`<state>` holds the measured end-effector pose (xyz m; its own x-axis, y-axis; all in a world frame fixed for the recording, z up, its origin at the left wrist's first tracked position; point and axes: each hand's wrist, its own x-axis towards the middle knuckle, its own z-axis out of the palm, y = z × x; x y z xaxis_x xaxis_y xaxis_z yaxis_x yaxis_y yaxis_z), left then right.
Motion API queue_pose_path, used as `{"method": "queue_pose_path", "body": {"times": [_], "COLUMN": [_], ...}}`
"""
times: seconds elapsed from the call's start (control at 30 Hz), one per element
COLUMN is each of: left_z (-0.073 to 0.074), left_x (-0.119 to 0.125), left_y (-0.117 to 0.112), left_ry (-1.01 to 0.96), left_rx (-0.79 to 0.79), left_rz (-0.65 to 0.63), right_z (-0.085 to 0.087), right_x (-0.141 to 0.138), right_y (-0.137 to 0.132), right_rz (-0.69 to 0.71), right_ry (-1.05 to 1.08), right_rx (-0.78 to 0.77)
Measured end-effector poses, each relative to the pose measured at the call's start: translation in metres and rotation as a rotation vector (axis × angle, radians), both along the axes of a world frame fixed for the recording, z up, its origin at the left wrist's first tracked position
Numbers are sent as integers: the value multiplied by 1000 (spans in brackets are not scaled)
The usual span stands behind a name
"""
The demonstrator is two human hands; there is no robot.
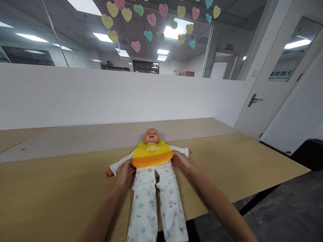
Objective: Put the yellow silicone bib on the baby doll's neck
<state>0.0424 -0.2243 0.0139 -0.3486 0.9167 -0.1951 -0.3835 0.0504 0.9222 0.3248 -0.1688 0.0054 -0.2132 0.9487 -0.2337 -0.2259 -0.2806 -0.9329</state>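
In the head view, the baby doll [165, 171] lies face-up on the table [63, 191], near centre. With half-bent fingers, my left hand [123, 172] and right hand [181, 159] touch the yellow bib's [152, 154] side edges; whether they pinch, I cannot tell.

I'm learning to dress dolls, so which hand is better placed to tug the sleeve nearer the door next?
Probably the right hand: it's beside that sleeve. The left hand is across the doll, at the other side of the bib.
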Motion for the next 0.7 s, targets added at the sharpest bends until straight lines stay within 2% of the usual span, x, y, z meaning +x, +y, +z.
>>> {"method": "queue_pose_path", "body": {"times": [0.13,0.27,0.33,0.43,0.5,0.7], "left_z": [13,17,16,13,11,7], "left_x": [15,27,25,9,-5,-32], "left_y": [-1,-1,0,2,4,7], "left_ry": [-207,-295,-343,-454,-496,-550], "left_rx": [-1,58,30,-24,-26,14], "left_rz": [-128,-222,-168,21,104,177], "right_z": [5,2,-1,-3,-2,1], "right_x": [-17,-31,-30,-20,-12,4], "right_y": [-1,0,2,5,6,9], "right_rz": [59,90,57,-45,-109,-202], "right_ry": [151,355,370,378,409,473], "right_rx": [-135,-100,-118,-146,-147,-116]}}
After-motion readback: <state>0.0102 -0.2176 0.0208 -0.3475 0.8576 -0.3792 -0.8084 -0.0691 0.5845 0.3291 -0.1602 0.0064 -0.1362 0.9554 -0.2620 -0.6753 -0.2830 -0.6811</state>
